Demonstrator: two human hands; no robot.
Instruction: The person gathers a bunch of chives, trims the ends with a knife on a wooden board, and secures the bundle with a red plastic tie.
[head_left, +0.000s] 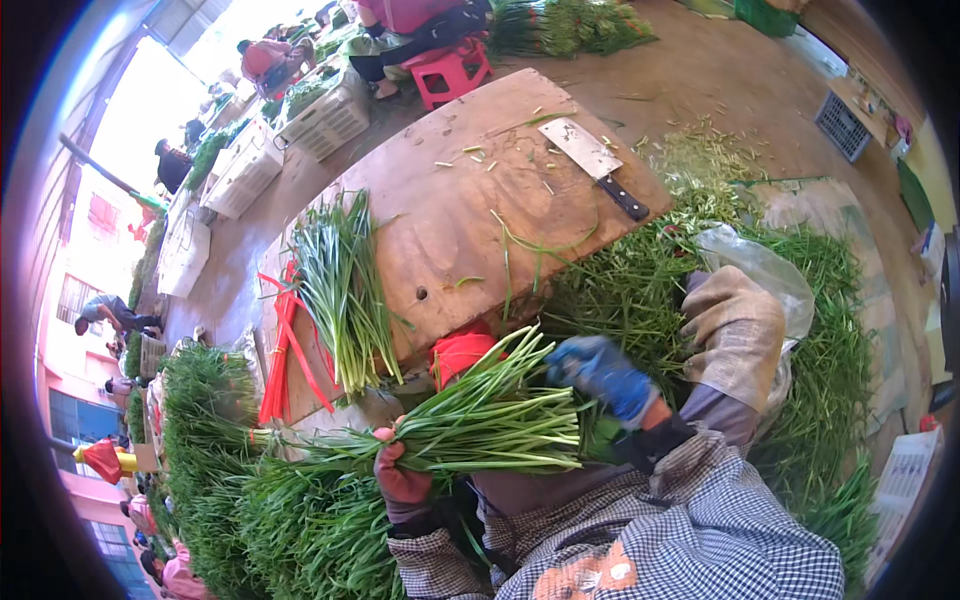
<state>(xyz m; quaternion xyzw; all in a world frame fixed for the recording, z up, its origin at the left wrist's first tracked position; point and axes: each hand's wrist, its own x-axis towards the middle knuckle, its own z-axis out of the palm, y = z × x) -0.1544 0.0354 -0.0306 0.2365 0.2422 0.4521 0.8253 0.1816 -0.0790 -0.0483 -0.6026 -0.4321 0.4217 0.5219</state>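
Observation:
My left hand [401,470], in a reddish glove, is closed round a bunch of garlic chives [500,425] in front of my body. The pale stem ends point right and the green leaves trail left. Beside those stem ends is my right hand [605,378] in a blue glove, blurred by motion; its fingers are too smeared to read. A second bunch of chives [345,285] lies on the wooden board [440,230], next to red ribbon strips [281,350]. At the board's far right rests a cleaver [590,160] with a black handle.
Heaps of loose greens lie to my right [820,330] and bundled greens [310,520] to my left. Clear plastic [770,265] sits by my knee. Past the board stand a pink stool [447,72] with a seated person and white crates [325,125]. More people work at far left.

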